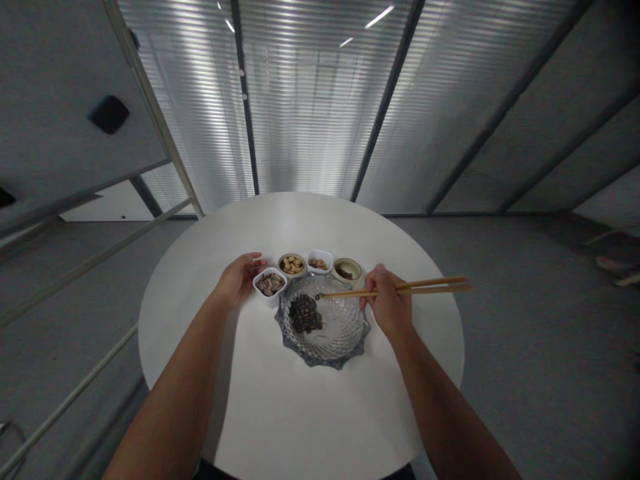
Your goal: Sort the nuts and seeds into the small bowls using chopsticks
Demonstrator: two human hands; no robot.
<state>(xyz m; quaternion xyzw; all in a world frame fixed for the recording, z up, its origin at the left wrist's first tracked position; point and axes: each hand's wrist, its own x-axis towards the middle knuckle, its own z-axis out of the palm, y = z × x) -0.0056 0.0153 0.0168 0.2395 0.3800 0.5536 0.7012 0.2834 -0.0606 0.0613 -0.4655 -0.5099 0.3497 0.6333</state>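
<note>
My right hand [386,298] is closed around a pair of wooden chopsticks [435,285]. Their tips reach over a scalloped glass bowl [345,333], at a small dark piece near its far rim. A pile of dark seeds [304,314] lies in the bowl's left part. My left hand [241,279], fingers apart and holding nothing, is beside a white dish of striped seeds [270,285]. Behind the bowl are a round dish of pale nuts [292,265], a white dish of brown pieces [319,263] and a round dish with a few dark pieces [347,271].
Everything stands on a round white table [310,413]. Metal rails [75,390] run along the left of the table. Beyond the far edge are windows with blinds [305,100]. Part of a foot or shoe shows at the far right.
</note>
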